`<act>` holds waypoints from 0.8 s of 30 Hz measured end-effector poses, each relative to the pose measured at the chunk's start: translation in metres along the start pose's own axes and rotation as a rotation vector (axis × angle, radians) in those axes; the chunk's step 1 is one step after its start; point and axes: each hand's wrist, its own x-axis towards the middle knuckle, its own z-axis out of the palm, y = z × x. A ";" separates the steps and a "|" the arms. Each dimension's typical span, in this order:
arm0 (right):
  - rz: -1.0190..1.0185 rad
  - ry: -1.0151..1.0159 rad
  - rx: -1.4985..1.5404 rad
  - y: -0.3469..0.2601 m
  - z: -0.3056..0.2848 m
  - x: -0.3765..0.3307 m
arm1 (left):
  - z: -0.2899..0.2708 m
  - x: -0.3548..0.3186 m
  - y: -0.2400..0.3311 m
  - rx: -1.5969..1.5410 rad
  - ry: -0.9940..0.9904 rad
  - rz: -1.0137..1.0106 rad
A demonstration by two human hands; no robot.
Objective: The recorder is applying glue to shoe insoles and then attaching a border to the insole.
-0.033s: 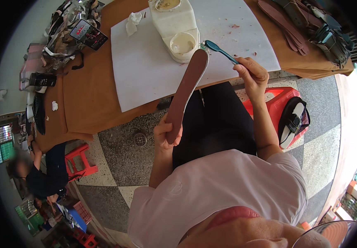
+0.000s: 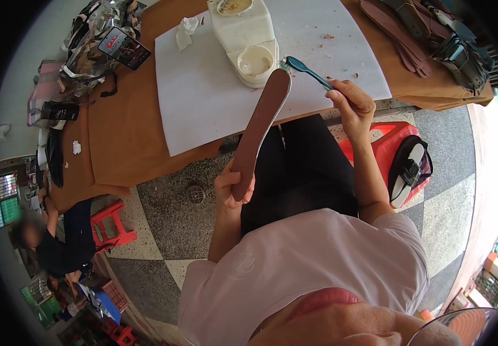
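My left hand (image 2: 228, 183) is closed around the lower end of a long brown shoe sole (image 2: 262, 130), held tilted with its pale edge facing right. Between the thumb and fingers of my right hand (image 2: 352, 106) is the handle of a dark teal toothbrush (image 2: 308, 71). The brush head is at the sole's upper tip; whether it touches the edge I cannot tell. Just behind them stands a white plastic container (image 2: 231, 36) with two round openings, the nearer one holding a pale substance.
A white board (image 2: 185, 109) covers part of the brown-draped table (image 2: 113, 138). Stacked soles (image 2: 399, 43) lie far right, straps and a phone (image 2: 123, 48) far left. A red stool (image 2: 384, 153) bearing a sandal (image 2: 408, 173) stands at my right. Another person (image 2: 61, 248) is at left.
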 end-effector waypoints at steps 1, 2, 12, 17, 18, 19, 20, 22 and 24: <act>0.000 0.007 0.012 0.000 0.000 0.000 | 0.000 0.000 0.000 0.001 0.000 0.002; -0.001 0.014 0.023 0.000 0.000 -0.001 | -0.001 -0.001 0.001 0.035 0.005 -0.008; 0.051 0.027 0.093 0.009 0.000 -0.003 | 0.000 -0.001 0.000 0.026 -0.039 -0.007; 0.046 0.021 0.078 0.001 -0.002 -0.004 | -0.002 -0.003 0.000 0.018 -0.017 0.005; 0.046 0.021 0.077 0.001 -0.002 -0.004 | -0.002 -0.003 0.000 0.026 -0.014 0.000; 0.031 -0.004 0.064 0.000 -0.001 -0.004 | -0.002 -0.003 0.000 0.026 -0.014 -0.001; 0.016 -0.029 0.051 0.000 -0.001 -0.005 | -0.002 -0.003 0.000 0.025 -0.013 -0.001; 0.006 -0.036 0.037 0.000 -0.003 -0.005 | -0.001 -0.002 -0.001 0.024 -0.013 -0.001; -0.004 -0.043 0.024 0.000 -0.003 -0.006 | -0.001 -0.002 -0.001 0.031 -0.014 0.003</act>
